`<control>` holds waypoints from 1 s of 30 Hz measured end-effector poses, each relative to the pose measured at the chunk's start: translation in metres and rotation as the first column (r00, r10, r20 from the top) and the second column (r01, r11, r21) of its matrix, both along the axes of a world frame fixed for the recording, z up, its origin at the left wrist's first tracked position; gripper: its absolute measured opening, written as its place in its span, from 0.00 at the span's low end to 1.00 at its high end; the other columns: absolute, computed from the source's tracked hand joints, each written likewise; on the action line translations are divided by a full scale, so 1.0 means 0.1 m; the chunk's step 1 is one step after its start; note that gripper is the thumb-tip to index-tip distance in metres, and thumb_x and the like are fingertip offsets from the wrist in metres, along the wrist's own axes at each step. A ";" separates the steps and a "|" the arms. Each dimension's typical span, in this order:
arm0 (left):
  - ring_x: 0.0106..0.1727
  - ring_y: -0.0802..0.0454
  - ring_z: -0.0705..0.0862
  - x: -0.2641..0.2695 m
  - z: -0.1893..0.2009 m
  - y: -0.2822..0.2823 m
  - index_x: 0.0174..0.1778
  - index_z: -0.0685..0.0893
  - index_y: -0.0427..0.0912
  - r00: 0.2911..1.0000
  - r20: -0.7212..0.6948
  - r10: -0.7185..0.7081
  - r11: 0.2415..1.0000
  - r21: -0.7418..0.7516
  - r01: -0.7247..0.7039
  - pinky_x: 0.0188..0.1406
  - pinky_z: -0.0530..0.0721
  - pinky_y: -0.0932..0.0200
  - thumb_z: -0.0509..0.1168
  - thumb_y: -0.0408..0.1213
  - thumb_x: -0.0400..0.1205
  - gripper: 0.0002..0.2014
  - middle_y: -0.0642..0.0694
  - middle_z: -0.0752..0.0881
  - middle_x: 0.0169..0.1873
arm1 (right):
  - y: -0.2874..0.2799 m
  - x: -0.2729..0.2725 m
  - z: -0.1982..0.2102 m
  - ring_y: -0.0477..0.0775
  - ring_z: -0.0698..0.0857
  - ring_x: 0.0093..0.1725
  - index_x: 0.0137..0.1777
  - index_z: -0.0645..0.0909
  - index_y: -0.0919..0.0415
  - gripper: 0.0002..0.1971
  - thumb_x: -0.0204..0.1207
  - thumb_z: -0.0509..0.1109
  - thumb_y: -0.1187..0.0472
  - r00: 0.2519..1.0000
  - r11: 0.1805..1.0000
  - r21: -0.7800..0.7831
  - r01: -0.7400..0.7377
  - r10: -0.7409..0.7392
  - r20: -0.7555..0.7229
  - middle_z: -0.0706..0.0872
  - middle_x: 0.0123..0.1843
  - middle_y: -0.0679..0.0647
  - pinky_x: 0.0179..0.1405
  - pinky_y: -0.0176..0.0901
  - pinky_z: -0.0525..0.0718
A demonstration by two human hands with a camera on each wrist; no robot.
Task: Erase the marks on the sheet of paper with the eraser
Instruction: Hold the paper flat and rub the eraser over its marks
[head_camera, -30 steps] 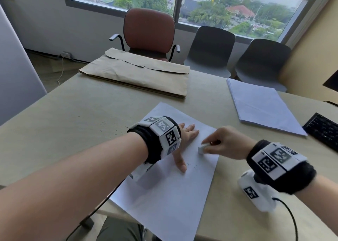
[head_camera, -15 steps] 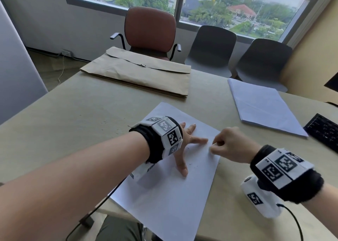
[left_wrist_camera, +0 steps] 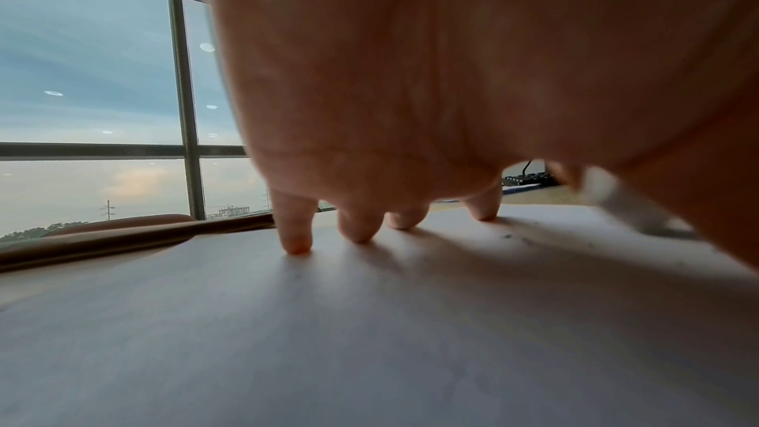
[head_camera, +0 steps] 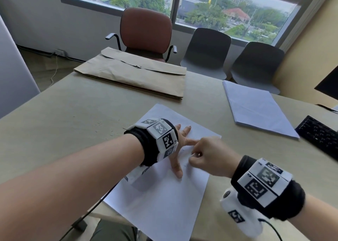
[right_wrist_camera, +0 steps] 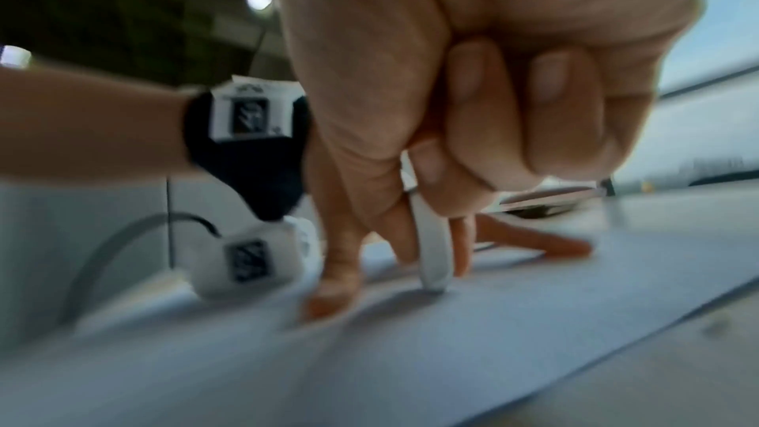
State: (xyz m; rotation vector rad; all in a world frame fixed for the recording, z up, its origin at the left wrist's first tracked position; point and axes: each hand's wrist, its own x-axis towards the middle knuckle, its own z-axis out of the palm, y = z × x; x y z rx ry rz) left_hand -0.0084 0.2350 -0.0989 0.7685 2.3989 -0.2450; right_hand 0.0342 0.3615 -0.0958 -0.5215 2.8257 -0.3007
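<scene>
I counted one sheet of paper point(head_camera: 161, 200) lying flat on the counter point(head_camera: 60, 116) in front of me, one eraser point(right_wrist_camera: 431, 249), one brown envelope point(head_camera: 135, 74) at the far side, one stack of white paper point(head_camera: 256, 105) to the right, and one black keyboard point(head_camera: 320, 136), cut off by the right edge. Three chairs stood behind the counter: one brown chair point(head_camera: 146, 28) and two dark ones.

The eraser was hard to make out from the head view, where my right hand point(head_camera: 210, 156) covered nearly all of it. The right wrist view showed it as a white, blurred strip, its lower end down on the sheet. In the left wrist view it was only a pale smear at the right edge. A few dark specks sat on the paper near my fingertips; the marks themselves were too faint for me to read.

My left hand point(head_camera: 177, 149) lay spread and flat on the sheet, fingers straight, fingertips point(left_wrist_camera: 295, 245) pressing the paper, thumb pointing back toward me, gripping nothing. My right hand was curled tight, pinching the eraser between thumb and fingers, knuckles up, just beside the left index finger, over the right part of the sheet.
</scene>
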 end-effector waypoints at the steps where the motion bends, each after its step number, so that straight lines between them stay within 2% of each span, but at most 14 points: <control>1: 0.83 0.39 0.33 0.00 0.00 0.00 0.79 0.33 0.67 1.000 -0.003 -0.001 1.000 -0.002 0.001 0.78 0.47 0.29 0.73 0.62 0.67 0.58 0.45 0.29 0.81 | -0.01 0.02 -0.01 0.49 0.66 0.19 0.16 0.62 0.55 0.22 0.67 0.66 0.64 1.000 1.000 -0.022 -0.002 0.003 0.023 0.73 0.21 0.55 0.22 0.38 0.63; 4: 0.83 0.41 0.33 0.01 0.01 0.00 0.78 0.32 0.68 1.000 -0.002 0.010 1.000 -0.004 -0.010 0.79 0.45 0.31 0.73 0.62 0.68 0.58 0.46 0.30 0.81 | 0.11 -0.03 0.03 0.50 0.62 0.21 0.17 0.60 0.57 0.21 0.67 0.65 0.65 0.994 0.994 0.020 0.111 -0.111 -0.001 0.63 0.19 0.53 0.21 0.40 0.61; 6: 0.83 0.41 0.33 0.02 0.02 0.00 0.78 0.32 0.67 1.000 -0.002 0.017 1.000 -0.005 -0.017 0.80 0.44 0.32 0.73 0.62 0.68 0.58 0.47 0.30 0.81 | 0.15 -0.08 0.06 0.53 0.62 0.24 0.18 0.59 0.57 0.20 0.67 0.64 0.64 0.983 0.984 0.053 0.172 -0.168 -0.078 0.62 0.21 0.53 0.21 0.39 0.60; 8: 0.83 0.41 0.33 0.02 0.01 0.00 0.78 0.32 0.67 1.000 -0.007 0.018 1.000 -0.003 -0.018 0.79 0.45 0.31 0.73 0.62 0.68 0.58 0.47 0.30 0.81 | 0.10 -0.03 0.04 0.55 0.64 0.25 0.18 0.60 0.57 0.20 0.68 0.63 0.64 0.986 0.990 0.029 0.136 -0.132 -0.105 0.63 0.21 0.53 0.22 0.39 0.61; 10: 0.83 0.40 0.33 0.00 -0.01 0.00 0.78 0.31 0.67 1.000 -0.009 0.010 1.000 -0.003 -0.010 0.79 0.45 0.31 0.73 0.62 0.67 0.59 0.46 0.29 0.81 | 0.02 0.07 -0.01 0.51 0.64 0.22 0.17 0.62 0.57 0.20 0.69 0.64 0.64 0.999 0.998 -0.043 0.034 -0.036 -0.025 0.64 0.19 0.52 0.22 0.40 0.63; 13: 0.82 0.40 0.32 -0.01 -0.02 0.00 0.78 0.32 0.68 1.000 0.001 0.014 1.000 -0.001 -0.014 0.79 0.44 0.30 0.74 0.62 0.66 0.59 0.46 0.28 0.81 | 0.05 0.10 -0.04 0.50 0.66 0.22 0.23 0.76 0.63 0.15 0.71 0.68 0.61 0.995 0.992 -0.116 -0.049 0.059 0.085 0.68 0.21 0.52 0.24 0.36 0.64; 15: 0.82 0.40 0.33 0.01 0.00 -0.01 0.78 0.32 0.68 1.000 0.004 0.018 1.000 0.006 -0.018 0.79 0.44 0.31 0.73 0.62 0.67 0.59 0.46 0.29 0.81 | 0.16 -0.02 -0.01 0.46 0.70 0.23 0.32 0.85 0.62 0.11 0.71 0.70 0.58 0.998 0.994 -0.110 0.002 0.005 0.060 0.73 0.24 0.52 0.25 0.32 0.66; 18: 0.83 0.41 0.33 0.03 0.03 -0.01 0.77 0.32 0.69 1.000 0.004 0.018 1.000 0.023 -0.018 0.79 0.45 0.31 0.73 0.61 0.68 0.58 0.46 0.30 0.81 | 0.25 -0.18 -0.02 0.47 0.72 0.26 0.41 0.89 0.64 0.10 0.72 0.70 0.58 0.994 0.989 -0.106 0.105 -0.109 -0.030 0.79 0.27 0.54 0.24 0.31 0.66; 20: 0.83 0.41 0.33 0.02 0.02 -0.01 0.77 0.32 0.69 1.000 -0.002 0.015 1.000 0.016 -0.015 0.79 0.45 0.31 0.73 0.61 0.68 0.58 0.46 0.30 0.81 | 0.21 -0.13 -0.04 0.46 0.71 0.24 0.39 0.89 0.63 0.10 0.73 0.69 0.59 0.993 0.984 -0.141 0.109 -0.114 -0.028 0.78 0.26 0.53 0.24 0.32 0.66; 21: 0.83 0.41 0.33 0.02 0.02 0.00 0.78 0.32 0.69 1.000 -0.004 0.014 1.000 0.007 -0.014 0.79 0.44 0.31 0.73 0.62 0.68 0.58 0.47 0.29 0.81 | 0.17 -0.06 -0.06 0.46 0.68 0.22 0.33 0.87 0.63 0.11 0.73 0.68 0.60 0.998 0.987 -0.147 0.068 -0.068 0.000 0.75 0.24 0.52 0.23 0.33 0.64; 23: 0.82 0.41 0.32 0.01 0.00 -0.01 0.78 0.31 0.68 1.000 -0.002 0.013 1.000 -0.008 -0.013 0.79 0.44 0.31 0.73 0.62 0.67 0.58 0.47 0.28 0.81 | 0.10 0.10 -0.05 0.49 0.63 0.19 0.20 0.72 0.60 0.20 0.73 0.68 0.61 0.994 0.987 -0.154 -0.036 0.051 0.095 0.65 0.19 0.50 0.22 0.35 0.60; 25: 0.82 0.41 0.32 0.01 0.01 -0.01 0.78 0.31 0.68 1.000 0.003 0.012 1.000 -0.009 -0.012 0.79 0.44 0.31 0.73 0.63 0.67 0.59 0.47 0.28 0.81 | 0.11 0.09 -0.01 0.48 0.64 0.18 0.17 0.66 0.57 0.24 0.73 0.69 0.60 0.987 0.989 -0.145 -0.038 0.059 0.146 0.63 0.19 0.50 0.20 0.33 0.59; 28: 0.83 0.41 0.33 0.02 0.03 -0.02 0.78 0.32 0.69 1.000 0.013 0.017 1.000 0.016 -0.017 0.79 0.44 0.31 0.73 0.61 0.68 0.58 0.47 0.29 0.81 | 0.19 -0.14 0.03 0.45 0.69 0.18 0.26 0.84 0.61 0.14 0.72 0.71 0.58 0.995 0.991 -0.111 0.073 -0.064 0.079 0.72 0.22 0.53 0.19 0.31 0.65; 30: 0.83 0.41 0.33 0.03 0.03 -0.02 0.78 0.32 0.68 1.000 0.013 0.019 1.000 0.020 -0.020 0.79 0.45 0.30 0.73 0.60 0.68 0.58 0.47 0.30 0.81 | 0.18 -0.21 0.01 0.47 0.67 0.20 0.28 0.83 0.65 0.13 0.72 0.69 0.59 0.989 0.983 -0.111 0.144 -0.145 0.004 0.71 0.21 0.54 0.19 0.31 0.63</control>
